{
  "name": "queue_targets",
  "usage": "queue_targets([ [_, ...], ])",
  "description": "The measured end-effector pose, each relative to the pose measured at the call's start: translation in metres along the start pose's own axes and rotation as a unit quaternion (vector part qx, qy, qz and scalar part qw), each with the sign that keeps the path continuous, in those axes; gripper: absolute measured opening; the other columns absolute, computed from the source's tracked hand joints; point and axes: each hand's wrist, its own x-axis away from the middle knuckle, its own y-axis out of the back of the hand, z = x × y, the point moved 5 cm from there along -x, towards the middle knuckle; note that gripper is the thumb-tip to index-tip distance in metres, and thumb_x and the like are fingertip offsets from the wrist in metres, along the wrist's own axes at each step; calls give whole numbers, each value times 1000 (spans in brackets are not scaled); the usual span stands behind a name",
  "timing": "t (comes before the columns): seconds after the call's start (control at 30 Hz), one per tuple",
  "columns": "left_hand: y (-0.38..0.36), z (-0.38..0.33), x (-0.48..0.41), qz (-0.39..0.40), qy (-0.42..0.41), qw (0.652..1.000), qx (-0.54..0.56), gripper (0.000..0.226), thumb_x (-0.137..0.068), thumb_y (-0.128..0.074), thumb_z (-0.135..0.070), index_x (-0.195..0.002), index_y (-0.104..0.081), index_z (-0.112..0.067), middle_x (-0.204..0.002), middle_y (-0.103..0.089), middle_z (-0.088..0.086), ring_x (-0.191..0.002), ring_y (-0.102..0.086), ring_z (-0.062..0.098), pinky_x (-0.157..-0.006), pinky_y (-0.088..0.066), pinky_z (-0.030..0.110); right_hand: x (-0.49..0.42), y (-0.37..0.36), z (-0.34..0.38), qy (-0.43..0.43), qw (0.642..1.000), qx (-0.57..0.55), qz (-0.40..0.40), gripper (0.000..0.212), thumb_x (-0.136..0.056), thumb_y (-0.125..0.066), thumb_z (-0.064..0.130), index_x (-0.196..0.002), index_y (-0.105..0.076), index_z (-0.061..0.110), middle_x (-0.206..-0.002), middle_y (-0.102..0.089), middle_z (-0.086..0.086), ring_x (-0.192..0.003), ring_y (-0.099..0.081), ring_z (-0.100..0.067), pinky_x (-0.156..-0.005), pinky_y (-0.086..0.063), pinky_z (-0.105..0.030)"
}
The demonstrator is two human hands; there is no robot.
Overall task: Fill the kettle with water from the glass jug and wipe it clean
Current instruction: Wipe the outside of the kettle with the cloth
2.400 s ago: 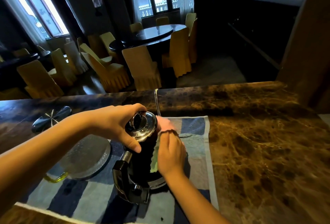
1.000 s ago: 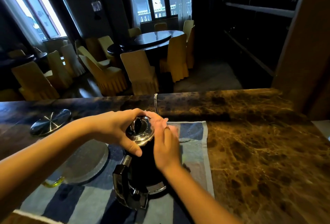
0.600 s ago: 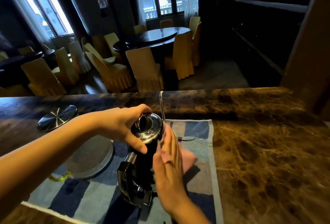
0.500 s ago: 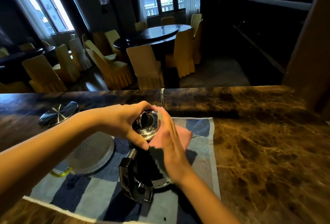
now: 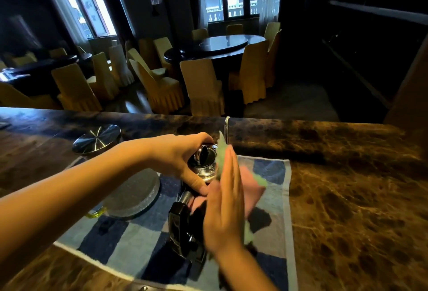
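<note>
**Left hand grips the kettle lid, right hand flat on the cloth**

The kettle (image 5: 185, 228), black-bodied with a chrome lid (image 5: 203, 165), stands upright on a blue striped towel (image 5: 129, 242), between the two sets of fingers. The left hand (image 5: 178, 158) grips the lid: its fingers (image 5: 203, 136) curl over the far rim and the thumb hooks round the near edge, a narrow clamp with the black knob showing in the gap. The right hand (image 5: 225, 207) lies flat, fingers (image 5: 231, 170) straight and close together, pressing a pink and green cloth (image 5: 251, 191) against the kettle's right flank. Motion blurs this hand, and its thumb cannot be made out. The cloth spills out beyond the right fingers, a green corner poking up past the fingertips beside the lid. The kettle's black handle juts toward the viewer, just left of the right palm and below the left thumb.

Both forearms are bare. The left reaches in low from the left edge, wrist bent over the lid. The right rises from the bottom edge, hand tilted on its side.

A thin metal tube (image 5: 227, 128) stands just beyond the fingertips. Left of the left thumb, a textured glass jug (image 5: 134, 193) with a yellow-green handle sits on the towel. Farther left, beyond the left wrist, a shiny metal disc (image 5: 97, 138) rests on the brown marble tabletop (image 5: 347, 198).
</note>
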Motion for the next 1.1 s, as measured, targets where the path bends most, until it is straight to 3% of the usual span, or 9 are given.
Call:
queue_targets([
  [0.07, 1, -1, 1, -7, -6, 1000, -2, 99, -59, -84, -45, -138, -26, -31, -134, -51, -8, -118, -52, 13, -93, -39, 22, -34, 6, -26, -59, 997, 25, 50, 53, -96, -7, 57, -140, -34, 42, -138, -52, 9, -123, -50, -13, -98, -28, -8],
  [0.2, 2, -1, 1, 5, 3, 1000, -7, 101, -60, -83, -43, -140, -24, -27, -138, -48, -4, -122, -49, 16, -93, -39, 23, -22, 19, -84, -300, 952, -46, 51, 44, -100, -19, 46, -119, -57, 37, -121, -54, 8, -129, -41, -22, -103, -31, -33],
  [0.4, 1, -1, -1, 10, 4, 1000, 0, 104, -60, -84, -42, -142, -22, -26, -141, -46, -3, -124, -47, 17, -97, -39, 27, 35, 1, -20, -120, 993, -12, 13, 55, -93, -26, 54, -138, 4, 61, -154, -13, 27, -141, -24, -4, -118, -12, -29],
  [0.47, 1, -1, 0, 2, 0, 1000, -2, 103, -60, -83, -44, -141, -23, -27, -140, -46, -5, -122, -48, 15, -97, -38, 26, 10, 7, -2, -50, 999, -20, 0, 50, -93, -18, 62, -142, -13, 57, -143, -23, 42, -136, -22, 11, -116, -6, -19],
  [0.53, 1, -2, 2, -6, -7, 1000, 5, 97, -61, -83, -43, -138, -26, -27, -136, -49, -8, -118, -49, 11, -95, -37, 23, -20, 17, -6, -35, 997, -72, 4, 43, -98, -18, 53, -137, -36, 51, -140, -40, 34, -140, -29, -2, -119, -12, -34],
  [0.67, 0, -1, 2, -1, -6, 1000, 20, 94, -63, -83, -39, -138, -27, -27, -136, -49, -6, -117, -47, 10, -90, -36, 21, -25, 16, -56, -200, 971, -125, 50, 35, -104, -26, 32, -134, -33, 49, -146, -45, 9, -134, -42, -19, -112, -28, -42],
  [0.9, 1, 1, -1, 8, 0, 1000, 21, 100, -62, -83, -41, -141, -23, -27, -138, -47, -4, -120, -48, 14, -97, -37, 25, 23, 22, -24, -54, 996, -45, -50, 41, -97, -33, 26, -127, -46, 52, -146, -38, 24, -139, -24, 6, -109, -26, -17],
  [1.0, -1, 2, 1, -3, -3, 1000, 24, 99, -63, -82, -42, -141, -24, -28, -138, -47, -5, -117, -48, 12, -96, -37, 24, -12, 27, -19, -80, 982, -155, -69, 29, -98, -37, 20, -107, -57, 39, -111, -60, 19, -109, -55, 0, -96, -47, -31],
  [1.1, -1, 2, 2, -7, -3, 1000, 21, 99, -63, -82, -43, -141, -23, -28, -140, -46, -6, -123, -47, 14, -95, -35, 23, -34, 25, -38, -115, 986, -92, -75, 25, -96, -39, 28, -118, -49, 24, -125, -49, 3, -112, -50, -9, -93, -44, -32],
])
